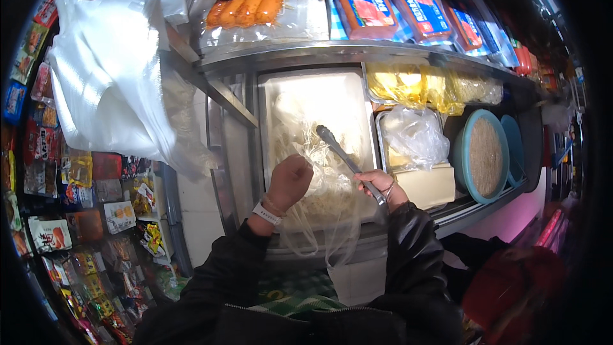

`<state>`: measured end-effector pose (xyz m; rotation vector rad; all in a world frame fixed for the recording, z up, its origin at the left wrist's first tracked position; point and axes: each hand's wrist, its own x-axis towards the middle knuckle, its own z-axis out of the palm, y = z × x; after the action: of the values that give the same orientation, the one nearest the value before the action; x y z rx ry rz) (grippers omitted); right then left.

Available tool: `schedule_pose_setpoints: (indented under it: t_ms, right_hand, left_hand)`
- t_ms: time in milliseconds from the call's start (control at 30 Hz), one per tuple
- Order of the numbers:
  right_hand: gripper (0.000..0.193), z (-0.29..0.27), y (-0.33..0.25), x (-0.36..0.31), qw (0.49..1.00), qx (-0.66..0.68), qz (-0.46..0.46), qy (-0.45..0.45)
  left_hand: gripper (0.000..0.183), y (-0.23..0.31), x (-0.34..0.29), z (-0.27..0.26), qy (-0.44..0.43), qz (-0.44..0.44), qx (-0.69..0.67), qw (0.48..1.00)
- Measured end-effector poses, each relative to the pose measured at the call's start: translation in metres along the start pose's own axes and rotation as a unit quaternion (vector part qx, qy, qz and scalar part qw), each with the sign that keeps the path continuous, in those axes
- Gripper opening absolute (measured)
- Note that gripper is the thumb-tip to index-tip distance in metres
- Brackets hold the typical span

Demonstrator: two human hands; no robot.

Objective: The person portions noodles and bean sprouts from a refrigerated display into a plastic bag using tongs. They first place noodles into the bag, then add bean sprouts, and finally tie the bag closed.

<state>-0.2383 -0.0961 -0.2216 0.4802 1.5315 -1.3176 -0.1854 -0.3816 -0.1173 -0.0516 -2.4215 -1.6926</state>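
Note:
My right hand grips a pair of metal tongs by the handle end; their dark tips lie over pale, stringy food in a white tray. Closed in a fist, my left hand is over the tray's near left part, to the left of the tongs. Beside it a thin clear plastic bag is gathered, its loose ends hanging over the tray's near edge. The left fingers look closed on the bag, though they are partly hidden. What the bag holds is hard to make out.
A metal shelf edge crosses above the tray, with skewered sausages and packaged meat on it. At left hangs a stack of plastic bags. A teal basin stands right. A person in red is at lower right.

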Motion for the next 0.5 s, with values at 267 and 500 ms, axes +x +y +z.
schedule_pose_setpoints:
  t_ms: [267, 500]
  right_hand:
    - [0.042, -0.001, 0.023, 0.000, 0.929, 0.294, 0.065, -0.214]
    - [0.043, 0.029, -0.023, 0.013, 0.903, 0.338, -0.073, -0.255]
  left_hand:
    - [0.029, 0.048, 0.030, -0.015, 0.010, 0.037, -0.059, 0.998]
    - [0.034, 0.113, 0.032, -0.046, -0.016, 0.029, -0.034, 0.999]
